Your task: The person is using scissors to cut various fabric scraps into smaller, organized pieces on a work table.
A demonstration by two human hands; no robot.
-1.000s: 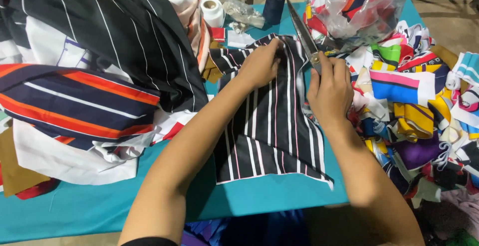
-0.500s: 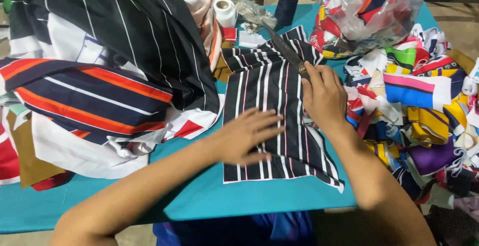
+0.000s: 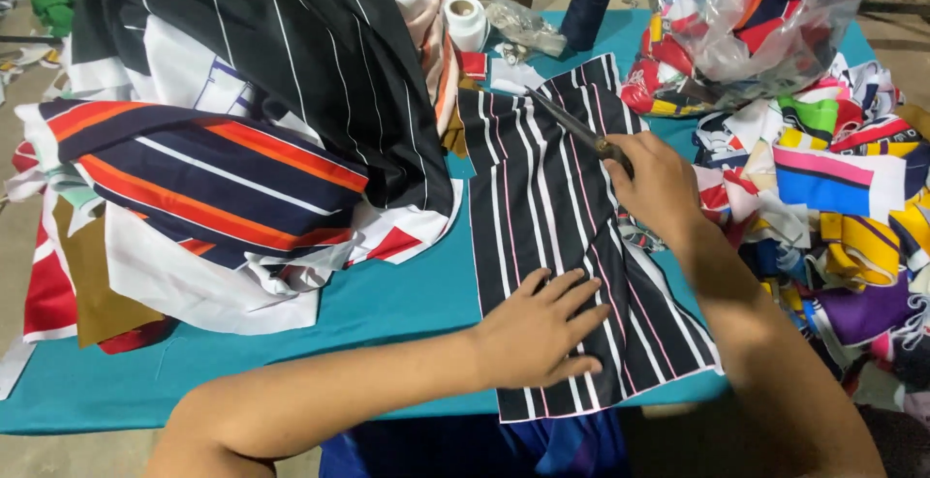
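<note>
Left hand (image 3: 538,335) lies flat, fingers spread, palm down on the near end of the striped cloth (image 3: 567,236), pressing it to the teal tabletop (image 3: 387,313). Cloth is black with white and pink stripes, laid lengthwise from the near edge toward the far side, its near corner overhanging the edge at right. Farther along, right hand (image 3: 659,183) is closed round the handles of the scissors (image 3: 572,127), blades pointing far-left over the cloth's far half; whether the blades are parted cannot be told. Left of the cloth, a heap (image 3: 232,139) of black striped fabric and navy fabric with orange bands covers much of the tabletop. Right of the cloth, a pile of bright scraps (image 3: 843,216). Far side: white tape roll (image 3: 467,21), dark thread cone (image 3: 589,3), and a clear plastic bag (image 3: 746,28) stuffed with coloured scraps at far right.
</note>
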